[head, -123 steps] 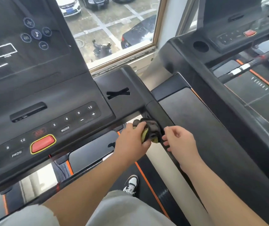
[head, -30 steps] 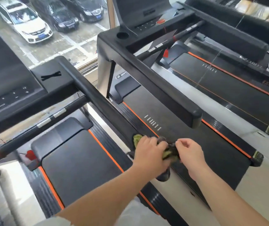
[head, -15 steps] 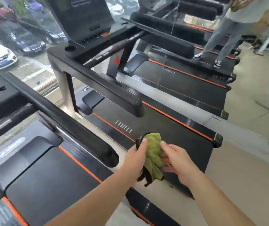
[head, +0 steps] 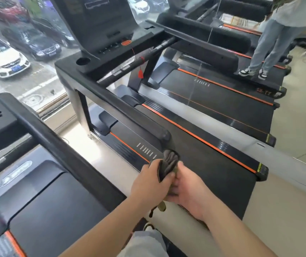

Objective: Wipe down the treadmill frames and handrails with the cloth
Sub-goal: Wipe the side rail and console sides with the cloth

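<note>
Both hands hold a bunched cloth [head: 169, 162], dark grey on the outside with a green edge, in front of me at mid-frame. My left hand [head: 148, 184] grips its left side. My right hand [head: 187, 190] pinches it from below on the right. The cloth is off the rail, just beyond the rear end of my treadmill's black right handrail [head: 55, 143]. The neighbouring treadmill's left handrail [head: 128, 115] ends just above the cloth.
The neighbouring treadmill has a console [head: 100, 30] and a belt [head: 209, 164] with orange stripes. A grey floor strip [head: 241, 143] separates it from a third treadmill, where another person [head: 271, 38] stands. A window [head: 14, 58] over parked cars lies to the left.
The cloth has been pulled off the end of my handrail and gathered. Its green face, open half a second ago, is now folded in with the dark side out. My view has swung right.
</note>
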Demonstrator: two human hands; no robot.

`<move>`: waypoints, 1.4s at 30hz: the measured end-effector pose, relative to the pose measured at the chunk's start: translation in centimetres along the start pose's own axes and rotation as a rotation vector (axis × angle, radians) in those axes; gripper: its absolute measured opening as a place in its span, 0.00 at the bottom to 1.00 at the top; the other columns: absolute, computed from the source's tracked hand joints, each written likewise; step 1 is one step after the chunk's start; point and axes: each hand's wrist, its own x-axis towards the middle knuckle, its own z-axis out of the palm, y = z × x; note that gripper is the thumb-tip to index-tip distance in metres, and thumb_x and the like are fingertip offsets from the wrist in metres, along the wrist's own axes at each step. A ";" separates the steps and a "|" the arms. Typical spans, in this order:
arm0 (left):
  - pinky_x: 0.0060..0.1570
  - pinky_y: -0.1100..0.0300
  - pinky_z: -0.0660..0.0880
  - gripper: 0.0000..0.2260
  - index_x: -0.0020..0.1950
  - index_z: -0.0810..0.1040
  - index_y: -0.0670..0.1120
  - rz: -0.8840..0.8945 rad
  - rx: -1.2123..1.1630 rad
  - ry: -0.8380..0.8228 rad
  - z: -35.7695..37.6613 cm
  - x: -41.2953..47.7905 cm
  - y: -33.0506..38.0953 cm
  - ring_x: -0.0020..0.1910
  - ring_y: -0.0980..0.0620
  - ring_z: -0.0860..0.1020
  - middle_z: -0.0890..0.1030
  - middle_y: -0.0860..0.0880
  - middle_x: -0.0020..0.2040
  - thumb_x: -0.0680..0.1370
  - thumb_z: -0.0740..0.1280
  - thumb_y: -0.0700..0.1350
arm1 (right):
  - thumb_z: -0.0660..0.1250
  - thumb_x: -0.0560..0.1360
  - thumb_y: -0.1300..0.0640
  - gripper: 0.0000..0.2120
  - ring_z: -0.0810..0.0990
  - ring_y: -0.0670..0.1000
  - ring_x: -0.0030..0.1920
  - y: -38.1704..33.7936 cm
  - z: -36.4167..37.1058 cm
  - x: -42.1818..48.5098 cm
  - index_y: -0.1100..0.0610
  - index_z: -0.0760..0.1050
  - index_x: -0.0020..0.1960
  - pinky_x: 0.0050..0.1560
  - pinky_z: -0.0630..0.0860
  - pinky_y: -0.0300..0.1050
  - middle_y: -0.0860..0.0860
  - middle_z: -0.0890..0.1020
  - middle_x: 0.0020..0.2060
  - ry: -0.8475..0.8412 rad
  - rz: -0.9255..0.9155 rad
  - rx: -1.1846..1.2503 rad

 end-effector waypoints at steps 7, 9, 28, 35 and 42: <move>0.60 0.50 0.79 0.13 0.53 0.80 0.60 -0.237 -0.607 0.022 -4.5 6.7 0.2 0.53 0.55 0.83 0.85 0.58 0.50 0.80 0.61 0.65 | 0.66 0.81 0.38 0.20 0.88 0.56 0.51 -8.8 1.9 4.3 0.54 0.82 0.58 0.56 0.83 0.61 0.53 0.88 0.48 0.129 -0.056 -0.304; 0.57 0.55 0.79 0.13 0.54 0.80 0.58 -0.246 -0.686 -0.001 -5.6 7.1 1.4 0.53 0.54 0.83 0.85 0.56 0.51 0.84 0.58 0.61 | 0.68 0.78 0.37 0.21 0.87 0.55 0.51 -10.4 2.4 4.9 0.52 0.81 0.60 0.53 0.85 0.60 0.52 0.88 0.49 0.130 -0.052 -0.322; 0.49 0.52 0.82 0.23 0.61 0.83 0.50 -0.416 -1.290 0.320 -9.1 25.2 15.4 0.48 0.46 0.87 0.88 0.46 0.50 0.83 0.58 0.65 | 0.75 0.65 0.28 0.32 0.88 0.53 0.47 -32.5 -2.3 19.5 0.51 0.78 0.57 0.51 0.84 0.53 0.50 0.88 0.47 -0.125 -0.139 -0.477; 0.41 0.67 0.77 0.21 0.54 0.83 0.52 -0.448 -0.965 0.354 -7.4 33.6 24.7 0.39 0.59 0.84 0.86 0.57 0.40 0.83 0.58 0.65 | 0.74 0.64 0.26 0.35 0.87 0.49 0.51 -43.5 -9.3 23.3 0.51 0.79 0.58 0.55 0.82 0.50 0.47 0.88 0.49 -0.294 -0.098 -0.599; 0.54 0.54 0.81 0.17 0.52 0.83 0.58 -0.336 -0.540 0.594 -10.8 37.6 27.1 0.46 0.61 0.83 0.86 0.58 0.46 0.84 0.57 0.63 | 0.69 0.79 0.41 0.13 0.87 0.49 0.52 -49.0 -6.7 27.6 0.48 0.80 0.58 0.53 0.83 0.49 0.47 0.88 0.51 -0.444 -0.175 -0.579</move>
